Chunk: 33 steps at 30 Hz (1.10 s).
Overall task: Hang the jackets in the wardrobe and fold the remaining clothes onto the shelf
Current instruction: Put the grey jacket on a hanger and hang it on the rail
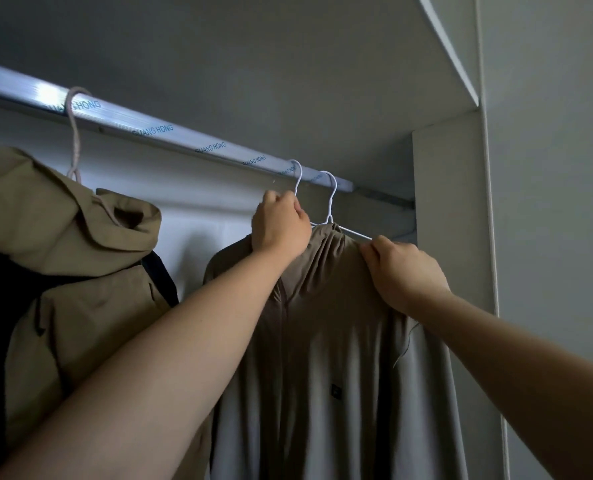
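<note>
Rail: metal bar point(170, 133) across the wardrobe top, film w/ printed lettering on it. All places below are rel. to it.
Grey jacket: hangs point(322, 341) under the rail's right end, already on a hanger. Zip down the front, small dark patch point(336, 390) on the chest.
White hanger: wire, hook point(330, 202) over the rail near its right end. Its neck goes into the grey jacket's collar; one bare arm sticks out toward the R hand.
2nd white hook: over the rail point(298, 178), just left of the white hanger. What it carries is hidden by the L hand.
L hand: just under the rail point(281, 225), fingers curled round the stem of the 2nd white hook, back of hand to camera.
R hand: lower, under the rail's right end point(404, 273). Fingertips pinch the grey jacket's fabric at the shoulder, by the tip of the hanger arm.
Khaki jacket: hooded point(80, 271), under the rail's left part, well apart from the grey jacket. Dark cloth point(160, 275) shows below its hood.
Pink hanger: hooked point(75, 133) over the rail's left part, stem going down into the khaki jacket.
Side panel: white wardrobe wall point(447, 202) just past the rail's right end.
Shelf: white board edge point(447, 46) above the rail, right side.
</note>
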Available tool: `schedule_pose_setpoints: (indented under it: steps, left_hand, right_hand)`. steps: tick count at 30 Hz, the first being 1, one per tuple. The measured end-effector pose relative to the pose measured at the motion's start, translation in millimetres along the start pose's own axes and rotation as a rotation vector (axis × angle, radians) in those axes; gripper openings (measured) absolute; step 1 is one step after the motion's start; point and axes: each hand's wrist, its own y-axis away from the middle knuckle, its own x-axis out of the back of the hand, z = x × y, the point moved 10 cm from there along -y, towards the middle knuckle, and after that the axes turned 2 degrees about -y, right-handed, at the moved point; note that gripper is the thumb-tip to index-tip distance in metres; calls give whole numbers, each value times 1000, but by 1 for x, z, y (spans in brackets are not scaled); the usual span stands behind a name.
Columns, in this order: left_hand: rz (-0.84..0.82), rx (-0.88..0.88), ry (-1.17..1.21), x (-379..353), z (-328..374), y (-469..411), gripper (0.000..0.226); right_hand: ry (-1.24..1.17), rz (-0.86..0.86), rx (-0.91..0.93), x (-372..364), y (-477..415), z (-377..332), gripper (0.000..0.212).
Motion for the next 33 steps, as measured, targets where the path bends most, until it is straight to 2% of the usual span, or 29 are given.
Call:
schedule_pose_setpoints:
  steps: [2,3,6,9,18,21,24,30,33]
  left_hand:
    - [-106,220,74,-9,-14,1,15]
    - [-128,276,97,-9,-18,2,17]
    - [-156,298,117,-2,-17,3,18]
    - [-102,327,137,17,-27,3,19]
    - [209,329,-2,114,-61,7,17]
    - [327,359,18,143,-70,13,16]
    - [371,324,-19,167,-73,17,12]
    - [322,240,-142,181,-63,21,14]
    - [427,122,-165,188,-38,26,16]
  right_hand:
    - [-93,-36,21,2,5,-5,38]
    - [-145,-56,31,3,8,-10,38]
    - [-268,-77,68,6,14,-31,36]
    - [-340,-62,85,9,18,-55,35]
    - [-488,-70,219,17,35,-135,36]
    - [-544,-59,288,22,39,-161,33]
    - [-567,-55,327,23,43,-179,34]
    - [-585,-93,302,17,49,-187,36]
    - [-600,-145,224,13,48,-175,42]
